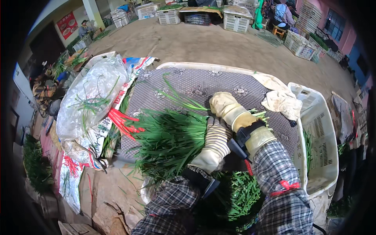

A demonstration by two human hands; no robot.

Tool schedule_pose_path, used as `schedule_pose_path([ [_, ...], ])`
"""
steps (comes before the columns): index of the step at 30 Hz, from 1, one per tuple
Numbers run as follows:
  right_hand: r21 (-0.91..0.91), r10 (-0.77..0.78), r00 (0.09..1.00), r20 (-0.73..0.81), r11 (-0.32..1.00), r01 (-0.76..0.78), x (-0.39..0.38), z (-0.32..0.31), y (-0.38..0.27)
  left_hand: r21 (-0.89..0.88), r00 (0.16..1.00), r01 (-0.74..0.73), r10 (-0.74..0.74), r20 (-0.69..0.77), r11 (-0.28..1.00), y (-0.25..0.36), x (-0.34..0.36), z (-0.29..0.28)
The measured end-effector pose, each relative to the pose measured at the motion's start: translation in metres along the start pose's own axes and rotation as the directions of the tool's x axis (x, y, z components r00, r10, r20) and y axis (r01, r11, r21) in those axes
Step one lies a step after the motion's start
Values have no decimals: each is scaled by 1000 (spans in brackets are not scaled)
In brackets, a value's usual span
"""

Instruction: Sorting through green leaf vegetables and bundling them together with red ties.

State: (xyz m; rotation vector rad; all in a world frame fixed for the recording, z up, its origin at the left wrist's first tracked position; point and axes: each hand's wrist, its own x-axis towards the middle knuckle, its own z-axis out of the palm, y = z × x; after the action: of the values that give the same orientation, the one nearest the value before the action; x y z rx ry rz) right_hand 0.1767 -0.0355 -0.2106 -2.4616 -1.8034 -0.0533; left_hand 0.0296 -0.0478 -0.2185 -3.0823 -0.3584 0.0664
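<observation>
A thick bunch of garlic chives [168, 137] lies on the grey patterned cloth, its leaves to the left and pale stem ends to the right. My left hand [215, 139], in a striped glove, is closed over the bunch near its middle. Just above and right of it, my right hand [227, 107], in a cream glove, is curled round a few loose chive stalks [182, 101] that trail to the upper left. Its fingertips are partly hidden. Red ties [122, 123] lie beside the leaf tips. Both wrists carry dark straps.
The grey cloth [164, 84] covers a white crate. A dirty rag [281, 102] hangs at its right corner, next to a white crate [319, 145]. A clear plastic bag [94, 96] sits at left. More greens [244, 196] are below my arms. People and crates stand farther off.
</observation>
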Motion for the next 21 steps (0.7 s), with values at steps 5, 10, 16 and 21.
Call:
schedule_pose_path([
  [5, 258, 76, 995, -70, 964, -56, -18, -56, -3, -192, 1000, 20, -23, -9, 981, -9, -3, -6],
  [10, 278, 75, 991, -107, 960, -43, -77, -79, 43, -298, 938, -108, -2, -347, 949, -7, -4, 7],
  [16, 563, 267, 959, -90, 808, -172, -128, -71, 60, -319, 923, -141, 8, -384, 937, -6, -6, 2],
  [21, 487, 231, 970, -82, 858, -163, -137, -79, 53, -332, 923, -115, -23, -385, 936, -4, -2, 3],
])
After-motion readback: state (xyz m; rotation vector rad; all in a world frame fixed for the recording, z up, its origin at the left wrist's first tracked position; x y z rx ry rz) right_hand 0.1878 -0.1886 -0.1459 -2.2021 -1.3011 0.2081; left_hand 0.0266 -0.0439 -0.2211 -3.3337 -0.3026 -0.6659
